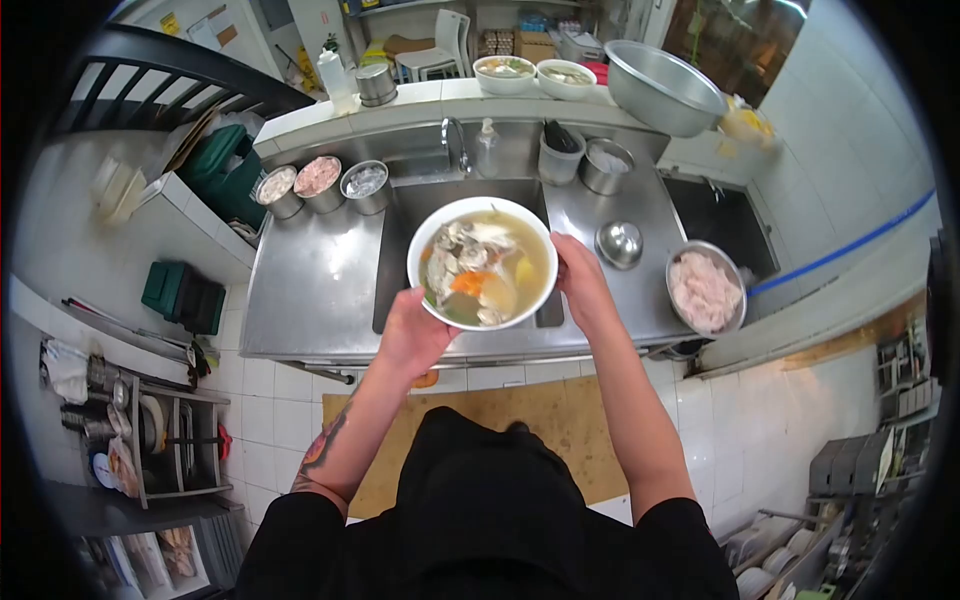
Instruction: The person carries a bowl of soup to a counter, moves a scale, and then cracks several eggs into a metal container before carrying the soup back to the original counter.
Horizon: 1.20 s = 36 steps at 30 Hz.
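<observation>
A white bowl (545, 290) of soup, with pale chunks and orange pieces in broth, is held up above the sink (400, 205) and the front of the steel counter (310, 290). My left hand (413, 330) grips its lower left rim, thumb on the edge. On the right side, my right hand (580, 280) holds the rim, its fingers partly hidden by the bowl. The bowl looks nearly level.
Steel containers of food (318, 177) line the counter's back left. At right are an upturned steel bowl (619, 245) and a bowl of pale meat (705, 291). Two soup bowls (504, 74) and a large basin (665, 90) sit on the ledge behind the faucet (460, 145).
</observation>
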Each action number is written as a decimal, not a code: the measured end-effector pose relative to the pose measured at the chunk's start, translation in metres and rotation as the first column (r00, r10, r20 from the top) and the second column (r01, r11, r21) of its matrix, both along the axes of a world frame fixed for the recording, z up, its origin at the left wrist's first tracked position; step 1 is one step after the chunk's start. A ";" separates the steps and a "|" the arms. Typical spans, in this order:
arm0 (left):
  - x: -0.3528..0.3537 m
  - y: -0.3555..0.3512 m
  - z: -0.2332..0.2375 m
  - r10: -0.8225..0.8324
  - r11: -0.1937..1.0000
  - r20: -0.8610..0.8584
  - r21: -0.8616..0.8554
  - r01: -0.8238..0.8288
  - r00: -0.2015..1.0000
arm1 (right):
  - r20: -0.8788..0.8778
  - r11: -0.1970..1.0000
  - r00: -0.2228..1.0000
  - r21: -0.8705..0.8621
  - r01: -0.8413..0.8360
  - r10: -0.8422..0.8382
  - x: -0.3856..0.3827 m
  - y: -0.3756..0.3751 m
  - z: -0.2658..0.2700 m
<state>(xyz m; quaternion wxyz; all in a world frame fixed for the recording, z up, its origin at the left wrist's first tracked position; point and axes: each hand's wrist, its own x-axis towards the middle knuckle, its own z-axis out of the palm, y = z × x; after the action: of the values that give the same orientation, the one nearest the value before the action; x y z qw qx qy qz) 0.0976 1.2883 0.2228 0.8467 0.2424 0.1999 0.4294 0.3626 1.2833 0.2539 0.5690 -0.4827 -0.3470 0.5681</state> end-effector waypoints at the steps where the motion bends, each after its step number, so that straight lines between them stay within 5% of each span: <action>1: 0.000 0.024 0.006 0.009 1.000 0.002 0.000 -0.009 1.000 | 0.014 0.999 0.999 0.011 0.031 -0.031 -0.005 0.028 0.008; 12: -0.018 0.315 0.024 0.092 0.993 -0.105 0.078 -0.084 0.990 | 0.130 0.994 0.987 0.080 0.080 -0.090 -0.022 0.330 0.024; 20: -0.016 0.482 -0.008 0.099 0.989 -0.053 0.115 -0.092 0.994 | 0.311 0.999 0.950 0.040 0.021 -0.033 -0.030 0.473 0.028; 26: -0.003 0.545 -0.047 0.154 0.985 -0.043 0.087 -0.150 0.987 | 0.416 0.995 0.906 0.081 0.049 -0.079 -0.034 0.518 0.006; 31: 0.007 0.575 -0.082 0.229 0.973 -0.078 0.037 -0.227 0.970 | 0.675 0.980 0.724 0.199 0.009 -0.144 -0.039 0.528 -0.033; 36: 0.020 0.581 -0.100 0.272 0.962 -0.056 -0.007 -0.273 0.961 | 0.594 0.992 0.797 0.119 0.049 -0.110 -0.032 0.487 -0.038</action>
<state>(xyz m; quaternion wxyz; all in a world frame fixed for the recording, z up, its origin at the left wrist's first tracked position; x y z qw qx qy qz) 0.1174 1.8688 0.1226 0.7756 0.2182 0.2575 0.5335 0.3306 1.7700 0.2154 0.4762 -0.6233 -0.5157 0.3445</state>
